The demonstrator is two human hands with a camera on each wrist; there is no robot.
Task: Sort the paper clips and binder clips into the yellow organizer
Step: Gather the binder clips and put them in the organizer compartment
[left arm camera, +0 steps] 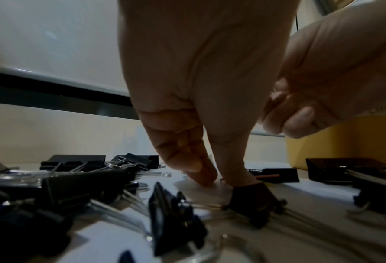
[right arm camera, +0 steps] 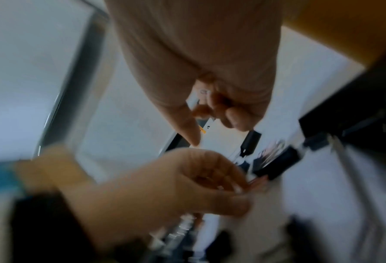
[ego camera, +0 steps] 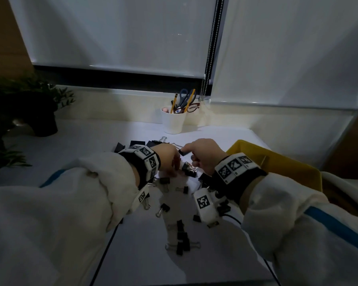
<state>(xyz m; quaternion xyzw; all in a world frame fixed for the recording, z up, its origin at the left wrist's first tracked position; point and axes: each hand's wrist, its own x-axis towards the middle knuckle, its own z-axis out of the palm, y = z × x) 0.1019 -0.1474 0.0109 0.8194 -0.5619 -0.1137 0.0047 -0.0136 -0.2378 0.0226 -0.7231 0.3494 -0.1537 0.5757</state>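
Tabletop [ego camera: 87, 141], white and dim, carries everything. At its right edge sits the yellow plastic organizer [ego camera: 277, 162], a box with an inner divider; what lies inside is hidden from the head view. Farther back stands a white cup [ego camera: 173, 122] holding blue-handled scissors [ego camera: 184, 96], yellow pencils and glasses. A potted green plant [ego camera: 35, 108] stands at the left. Black metal binder clips with silver wire handles [ego camera: 181, 240] lie scattered between the sleeves and beyond the hands. The left hand [ego camera: 168, 159] reaches down with thumb and fingertips pressed together on the tabletop among the clips; whether it pinches anything I cannot tell. The right hand [ego camera: 205, 155], fingers curled, pinches one small black binder clip [ego camera: 183, 152] just above the pile.
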